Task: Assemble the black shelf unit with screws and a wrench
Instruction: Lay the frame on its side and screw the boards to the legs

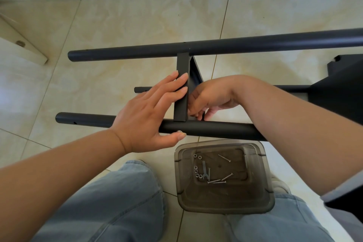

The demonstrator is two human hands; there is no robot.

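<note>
Head view: the black shelf frame (196, 49) lies on its side on the tiled floor (121, 25), its flat crossbar (181, 96) running from the far tube at 12 o'clock to the near tube (212, 129) at centre. The left hand (149, 112) lies with straight fingers flat on the crossbar and its thumb pressing a screw head (179, 132) into the near tube. The right hand (208, 100), at 3 o'clock of the crossbar, curls its fingers behind the joint, perhaps pinching a nut, though I cannot tell; at 6 o'clock a smoky plastic bin (263, 182) holds loose screws (217, 181), nuts (197, 156) and a small wrench (204, 170).
</note>
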